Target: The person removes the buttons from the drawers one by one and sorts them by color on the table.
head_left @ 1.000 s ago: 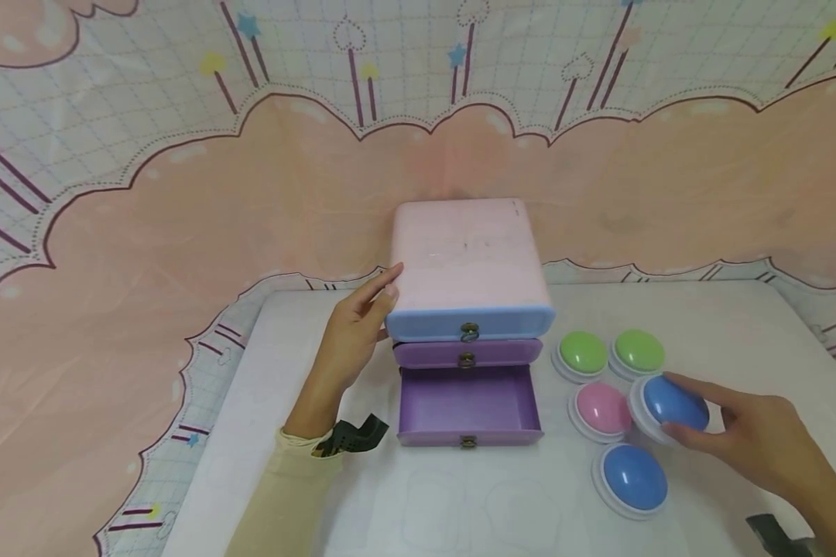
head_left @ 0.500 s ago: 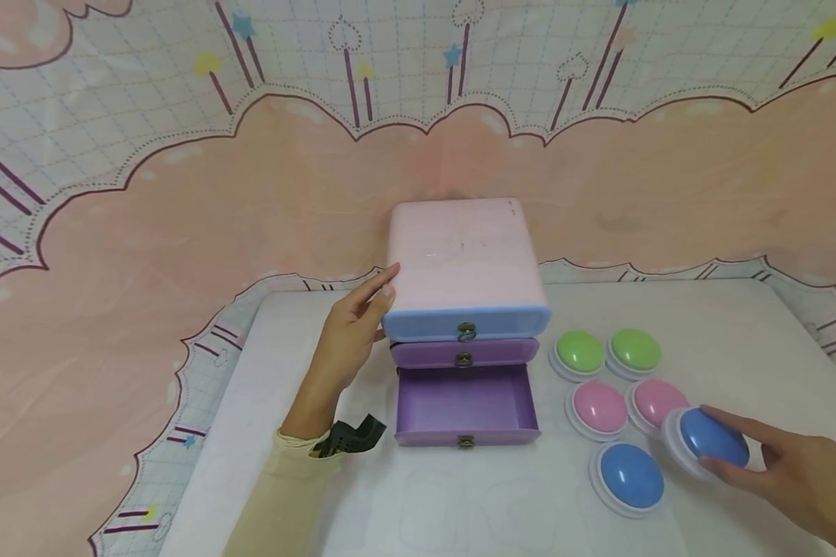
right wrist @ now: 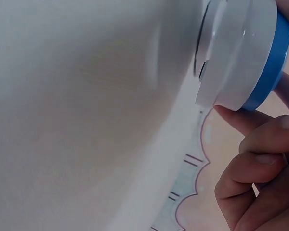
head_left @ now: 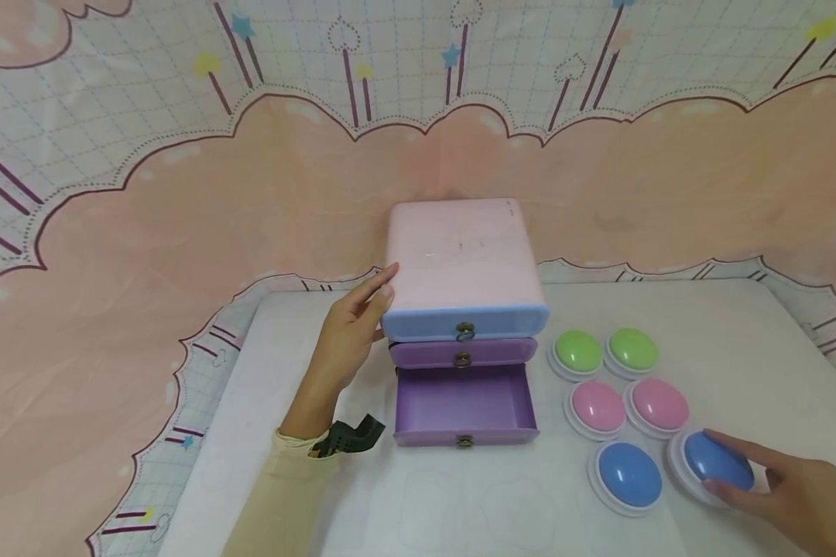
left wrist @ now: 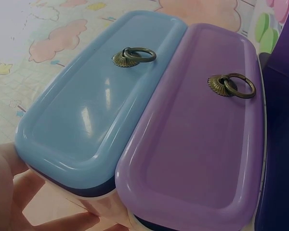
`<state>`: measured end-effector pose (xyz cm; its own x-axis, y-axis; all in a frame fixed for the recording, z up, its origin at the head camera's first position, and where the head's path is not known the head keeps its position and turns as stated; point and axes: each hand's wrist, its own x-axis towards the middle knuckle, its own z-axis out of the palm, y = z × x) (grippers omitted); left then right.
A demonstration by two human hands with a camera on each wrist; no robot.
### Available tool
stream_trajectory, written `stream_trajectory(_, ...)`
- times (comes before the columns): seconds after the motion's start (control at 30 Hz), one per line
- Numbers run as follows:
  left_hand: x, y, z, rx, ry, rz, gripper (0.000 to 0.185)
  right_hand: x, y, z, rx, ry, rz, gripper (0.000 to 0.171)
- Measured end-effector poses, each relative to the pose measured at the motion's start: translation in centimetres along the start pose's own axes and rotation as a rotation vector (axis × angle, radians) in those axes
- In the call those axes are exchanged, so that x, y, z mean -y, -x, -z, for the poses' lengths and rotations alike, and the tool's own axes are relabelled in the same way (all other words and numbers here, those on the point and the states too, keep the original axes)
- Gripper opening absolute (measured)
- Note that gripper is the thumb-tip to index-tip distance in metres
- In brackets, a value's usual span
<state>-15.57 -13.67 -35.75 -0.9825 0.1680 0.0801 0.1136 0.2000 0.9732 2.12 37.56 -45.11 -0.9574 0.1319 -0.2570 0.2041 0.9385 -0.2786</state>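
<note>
Six dome-shaped buttons lie on the white table (head_left: 731,340) to the right of a small three-drawer cabinet (head_left: 460,255): two green (head_left: 580,352) (head_left: 632,349), two pink (head_left: 597,407) (head_left: 659,404), and two blue. The right hand (head_left: 801,495) grasps the outer blue button (head_left: 717,463) by its rim, thumb on the near side and a finger over the far side; the right wrist view shows its white base (right wrist: 231,53) tilted and pinched between fingertips (right wrist: 241,118). It sits at the near right of the group, just beside the other blue button (head_left: 627,475), which rests flat on the table. The left hand (head_left: 351,336) lies with straight fingers against the cabinet's left side, at the level of the blue top drawer (head_left: 463,321). The middle purple drawer (head_left: 463,353) is closed. The bottom purple drawer (head_left: 465,404) stands pulled out. Brass ring pulls (left wrist: 135,55) mark each drawer front. A patterned pink cloth (head_left: 146,232) forms the backdrop.
</note>
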Motion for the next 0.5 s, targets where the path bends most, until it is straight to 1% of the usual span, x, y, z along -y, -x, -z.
stream_trajectory(0.2, -0.07, 0.04, -0.06, 0.0, 0.003, 0.002, 0.041, -0.4, -0.39, -0.54, 0.02, -0.01, 0.0, 0.096)
stream_trajectory(0.4, -0.28, 0.12, -0.05, -0.002, -0.001, 0.007, 0.041, 0.41, 0.12, -0.23, 0.032, 0.012, 0.003, 0.092)
stream_trajectory(0.5, -0.24, 0.1, -0.05, -0.002, 0.001, 0.006, 0.041, 0.33, 0.01, -0.37, 0.05, 0.015, 0.006, 0.093)
